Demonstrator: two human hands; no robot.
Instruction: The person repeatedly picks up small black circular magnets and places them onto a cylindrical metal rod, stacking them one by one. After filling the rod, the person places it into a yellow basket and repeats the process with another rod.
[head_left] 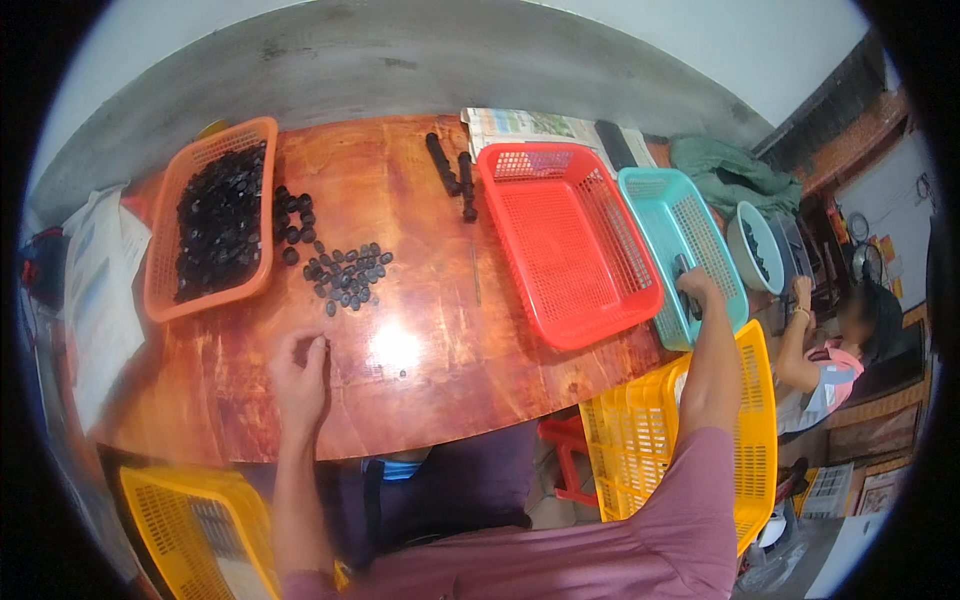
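Note:
My right hand [697, 285] reaches into a teal plastic basket [738, 300] on the right, its fingers closed around a dark cylindrical piece [683, 267]. Over the table's near left part, my left hand [300, 375] has its fingers curled together; whatever they may hold is hidden. Just beyond it lies a cluster of small dark oval pieces [347, 275]. Round black pieces [293, 215] sit behind that cluster, beside an orange basket [160, 285] heaped with black parts [222, 220]. Between my hands, a red basket [565, 240] stands with nothing in it.
Two black rod-like pieces [455, 178] lie on the glossy wooden table [460, 350], left of the red basket. Yellow crates [625, 430] stand below the table edge. At right, a co-worker [825, 375] reaches near a pale bowl [746, 262] holding dark pieces.

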